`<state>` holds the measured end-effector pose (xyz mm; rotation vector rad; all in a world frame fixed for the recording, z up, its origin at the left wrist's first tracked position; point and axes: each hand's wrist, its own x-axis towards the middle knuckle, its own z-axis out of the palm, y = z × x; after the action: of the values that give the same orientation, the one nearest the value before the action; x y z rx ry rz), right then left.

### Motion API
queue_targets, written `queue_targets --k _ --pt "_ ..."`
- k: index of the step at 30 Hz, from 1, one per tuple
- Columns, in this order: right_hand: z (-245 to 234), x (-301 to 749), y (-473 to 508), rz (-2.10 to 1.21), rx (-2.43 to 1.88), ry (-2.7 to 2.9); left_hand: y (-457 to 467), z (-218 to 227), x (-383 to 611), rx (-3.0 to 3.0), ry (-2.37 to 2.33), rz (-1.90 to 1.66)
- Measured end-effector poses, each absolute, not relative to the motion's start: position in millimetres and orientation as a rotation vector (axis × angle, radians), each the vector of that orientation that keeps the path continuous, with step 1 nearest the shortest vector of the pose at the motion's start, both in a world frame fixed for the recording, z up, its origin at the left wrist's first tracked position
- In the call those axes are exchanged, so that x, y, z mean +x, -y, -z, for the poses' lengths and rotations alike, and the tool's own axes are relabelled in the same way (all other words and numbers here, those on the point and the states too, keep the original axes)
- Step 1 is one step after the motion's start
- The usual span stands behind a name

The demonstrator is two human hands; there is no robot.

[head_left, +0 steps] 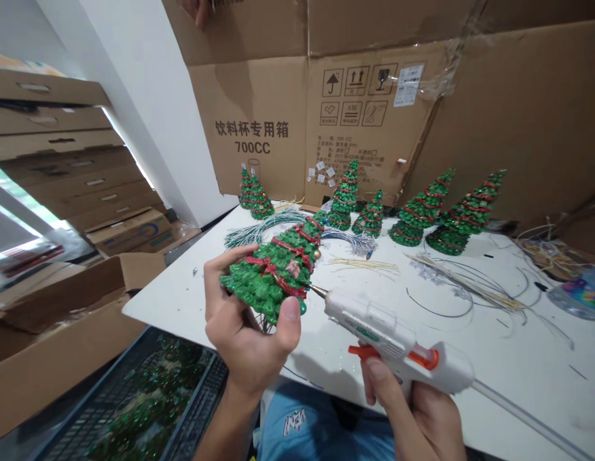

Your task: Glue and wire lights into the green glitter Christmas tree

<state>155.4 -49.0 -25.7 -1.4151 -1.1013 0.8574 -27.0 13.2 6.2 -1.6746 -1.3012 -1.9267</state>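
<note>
My left hand (252, 326) grips a small green Christmas tree (278, 269) by its base, tilted with its top away to the right. Red garland, a pink ornament and a gold ball decorate it. My right hand (407, 403) is wrapped around the handle of a white hot glue gun (393, 333), index finger by its orange trigger. The metal nozzle points left and meets or nearly meets the tree's right side; I cannot tell if it touches. A clear glue stick (528, 413) sticks out of the gun's back end.
Several decorated trees (345, 192) stand along the back of the white table (355, 301). Wire bundles (273, 224) and loose strands lie before them. Cardboard (259, 96) walls the back. At left are an open carton (61, 346) and a dark crate (201, 390) of green tinsel-like pieces.
</note>
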Motion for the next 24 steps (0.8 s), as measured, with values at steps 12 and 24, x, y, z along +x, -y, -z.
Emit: queue_targets --k 12,24 --pt "31.3 164.3 41.8 -1.126 -1.096 0.891 -9.0 -2.7 -30.7 -1.581 1.449 2.198" --pt "33.9 157.8 48.9 -1.208 -1.103 0.884 -7.2 -1.9 -26.8 -1.620 1.419 2.293"
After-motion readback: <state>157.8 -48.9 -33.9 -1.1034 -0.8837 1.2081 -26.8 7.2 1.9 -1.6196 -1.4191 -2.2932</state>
